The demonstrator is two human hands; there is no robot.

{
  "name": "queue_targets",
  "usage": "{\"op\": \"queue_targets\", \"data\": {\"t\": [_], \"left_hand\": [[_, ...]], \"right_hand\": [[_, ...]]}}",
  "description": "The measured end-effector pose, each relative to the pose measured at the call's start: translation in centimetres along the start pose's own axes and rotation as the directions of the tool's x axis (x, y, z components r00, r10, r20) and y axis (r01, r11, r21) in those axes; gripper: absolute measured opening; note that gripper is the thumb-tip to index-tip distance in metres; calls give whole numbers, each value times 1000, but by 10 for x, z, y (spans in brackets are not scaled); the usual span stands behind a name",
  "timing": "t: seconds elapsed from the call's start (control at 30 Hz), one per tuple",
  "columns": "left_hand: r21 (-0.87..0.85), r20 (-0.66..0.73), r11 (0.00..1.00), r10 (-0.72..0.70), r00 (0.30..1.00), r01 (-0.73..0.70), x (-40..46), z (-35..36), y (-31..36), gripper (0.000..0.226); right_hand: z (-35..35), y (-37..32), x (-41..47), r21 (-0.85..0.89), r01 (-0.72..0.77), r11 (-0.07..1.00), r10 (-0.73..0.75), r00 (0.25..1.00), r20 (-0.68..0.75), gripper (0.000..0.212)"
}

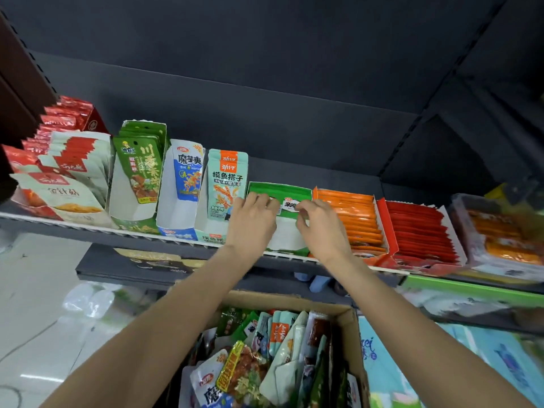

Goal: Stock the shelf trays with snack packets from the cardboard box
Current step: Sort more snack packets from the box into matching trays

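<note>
A small shop, a convenience store by the look of it. A dark metal shelf (123, 235) runs across from nine to three o'clock, backed by a dark panel with slotted uprights, the kind retail racking uses. Along it stand open display trays (290, 231) in a row, each filled with one sort of snack packets (226, 184) faced outward: red, green, blue, orange. At six o'clock sits a cardboard box (351, 322) heaped with mixed packets, stock for the shelves. More boxed goods show on the lower shelves (471, 290) at four o'clock, above a pale tiled floor (38, 290).
</note>
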State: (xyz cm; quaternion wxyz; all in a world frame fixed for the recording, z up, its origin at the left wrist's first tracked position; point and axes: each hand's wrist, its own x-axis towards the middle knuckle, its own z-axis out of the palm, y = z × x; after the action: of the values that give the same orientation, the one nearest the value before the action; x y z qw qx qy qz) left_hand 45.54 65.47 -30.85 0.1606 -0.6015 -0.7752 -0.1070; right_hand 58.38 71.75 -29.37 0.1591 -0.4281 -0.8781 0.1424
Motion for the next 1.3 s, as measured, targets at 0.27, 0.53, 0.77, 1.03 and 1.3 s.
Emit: {"op": "queue_targets", "data": {"t": [0.27,0.53,0.77,1.03,1.3], "left_hand": [[-517,223,856,108,969,23,-112,-36,21,24],[-475,659,880,337,672,25,-179,-1,31,48],[-448,757,894,379,532,1,-193,15,31,56],[-529,724,821,306,618,214,-200,20,29,50],[-309,726,810,-138,673,499,-188,40,-2,28]], "right_hand": [[4,-11,-130,85,-264,961,235,938,256,19],[59,12,-199,-146,-474,868,486,754,443,47],[69,17,-187,-268,-509,818,574,755,318,77],[79,10,-183,-347,-482,804,585,744,323,45],[82,-3,-178,-489,-358,795,539,787,301,37]]}}
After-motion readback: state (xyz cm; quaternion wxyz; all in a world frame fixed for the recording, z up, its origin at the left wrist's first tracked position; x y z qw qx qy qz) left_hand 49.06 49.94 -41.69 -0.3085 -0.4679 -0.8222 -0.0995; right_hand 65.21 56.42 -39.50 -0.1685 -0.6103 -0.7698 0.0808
